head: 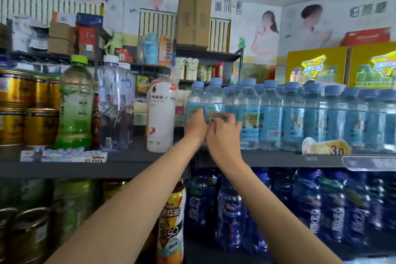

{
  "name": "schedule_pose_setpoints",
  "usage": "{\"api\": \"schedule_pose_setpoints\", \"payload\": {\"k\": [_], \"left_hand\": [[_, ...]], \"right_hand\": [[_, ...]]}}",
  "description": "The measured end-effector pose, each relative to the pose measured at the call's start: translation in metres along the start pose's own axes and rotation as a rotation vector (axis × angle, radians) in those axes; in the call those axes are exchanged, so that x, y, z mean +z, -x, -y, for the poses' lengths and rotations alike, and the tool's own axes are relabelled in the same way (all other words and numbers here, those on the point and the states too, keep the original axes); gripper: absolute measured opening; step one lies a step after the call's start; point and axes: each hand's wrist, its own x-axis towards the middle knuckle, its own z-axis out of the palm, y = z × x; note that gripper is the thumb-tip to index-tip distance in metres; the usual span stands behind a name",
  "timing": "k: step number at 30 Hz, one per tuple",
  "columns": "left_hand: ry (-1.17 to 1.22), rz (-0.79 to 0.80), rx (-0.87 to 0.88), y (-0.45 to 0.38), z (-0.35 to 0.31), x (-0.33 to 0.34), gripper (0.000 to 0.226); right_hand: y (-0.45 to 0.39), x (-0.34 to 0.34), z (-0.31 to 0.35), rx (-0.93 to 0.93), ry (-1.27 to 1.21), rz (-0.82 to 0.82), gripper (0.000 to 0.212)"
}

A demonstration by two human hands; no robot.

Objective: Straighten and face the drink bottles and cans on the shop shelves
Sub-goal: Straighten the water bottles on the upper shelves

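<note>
Hands (211, 127) grip water bottle (214, 100); white bottle (160, 113) beside.

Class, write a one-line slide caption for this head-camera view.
Both hands, left hand and right hand, grip a blue-capped water bottle on the shelf.

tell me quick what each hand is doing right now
Left hand: fingers wrapped round a light blue water bottle.
Right hand: fingers curled on the same bottle's label.

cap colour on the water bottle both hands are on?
Light blue cap, matching the row beside it; head view.
</note>
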Motion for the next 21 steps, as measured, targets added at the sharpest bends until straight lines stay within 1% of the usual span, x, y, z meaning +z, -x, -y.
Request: {"api": "schedule_pose_setpoints", "payload": {"k": [1, 3, 7, 9, 11, 13, 15, 17, 18, 19, 21], "left_hand": [[0.066, 0.053, -0.094, -0.002, -0.005, -0.003, 0.034], [-0.007, 0.107, -0.187, -0.013, -0.003, -0.002, 0.036], [0.067, 0.083, -0.206, -0.012, 0.002, 0.003, 0.032], [0.115, 0.066, -0.235, -0.01, 0.004, 0.0, 0.033], [0.164, 0.016, -0.193, -0.004, 0.001, -0.012, 0.032], [0.212, -0.127, -0.05, 0.01, 0.003, -0.031, 0.031], [0.258, -0.361, 0.126, 0.033, 0.008, -0.059, 0.031], [0.22, -0.596, 0.288, 0.057, 0.02, -0.095, 0.03], [0.204, -0.679, 0.33, 0.066, 0.03, -0.116, 0.03], [0.19, -0.747, 0.333, 0.075, 0.042, -0.139, 0.031], [0.149, -0.847, 0.275, 0.091, 0.075, -0.188, 0.033]], "right_hand": [[-0.001, -0.001, -0.004, -0.006, -0.058, 0.045, 0.036], [-0.004, -0.001, -0.009, 0.01, -0.148, 0.138, 0.035], [-0.011, 0.001, -0.011, 0.044, -0.14, 0.267, 0.027], [-0.011, 0.002, -0.009, 0.034, -0.109, 0.262, 0.024], [-0.01, 0.006, -0.003, -0.009, -0.092, 0.144, 0.028], [-0.005, 0.013, 0.012, -0.089, -0.187, -0.03, 0.029], [0.002, 0.022, 0.042, -0.235, -0.364, -0.201, 0.026], [0.011, 0.034, 0.084, -0.363, -0.52, -0.312, 0.026], [0.015, 0.043, 0.108, -0.412, -0.587, -0.346, 0.028], [0.021, 0.055, 0.133, -0.448, -0.647, -0.36, 0.03], [0.035, 0.083, 0.183, -0.493, -0.723, -0.325, 0.029]]}}
